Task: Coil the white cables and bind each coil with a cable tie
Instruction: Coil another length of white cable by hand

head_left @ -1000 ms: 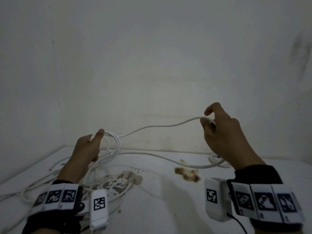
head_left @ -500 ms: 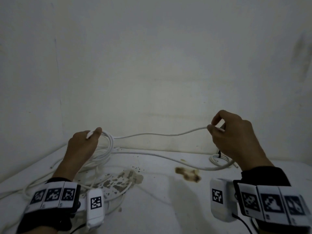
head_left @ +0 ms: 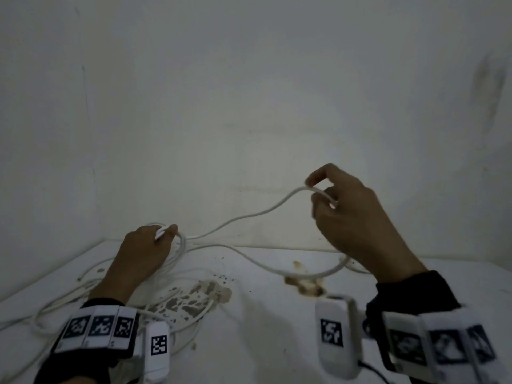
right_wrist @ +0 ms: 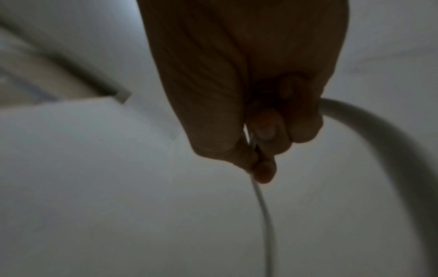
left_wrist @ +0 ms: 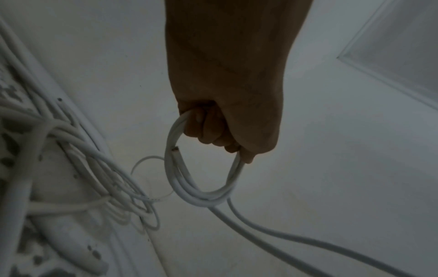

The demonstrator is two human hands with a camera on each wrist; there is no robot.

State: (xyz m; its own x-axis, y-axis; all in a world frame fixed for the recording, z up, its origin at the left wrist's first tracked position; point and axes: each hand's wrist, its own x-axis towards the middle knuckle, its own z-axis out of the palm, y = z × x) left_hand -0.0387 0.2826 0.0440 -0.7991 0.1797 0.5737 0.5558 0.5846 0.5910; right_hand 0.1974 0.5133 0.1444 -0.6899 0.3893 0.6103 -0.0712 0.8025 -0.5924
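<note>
Head view shows we have raised our right hand [head_left: 357,214], pinching the thin white round cable [head_left: 249,216], while our left hand [head_left: 144,250] grips the small white coil [left_wrist: 201,180] above the stained white table [head_left: 249,328], readying another loop.

Your white cable [head_left: 249,216]: plain, unpatterned, likewise its coil [left_wrist: 201,195]. Loose cables [head_left: 69,297]: white. Table [head_left: 263,342]: white, blotched with brown stains [head_left: 194,297]; one darker brown patch [head_left: 304,285]. Wall [head_left: 249,92]: off-white, grey smudge at right. Your sleeves [head_left: 410,292]: black. Your wristbands [head_left: 97,327]: white tiles carrying black-and-white square codes. Your wrist cameras [head_left: 335,336]: white, one black-and-white code each.
</note>
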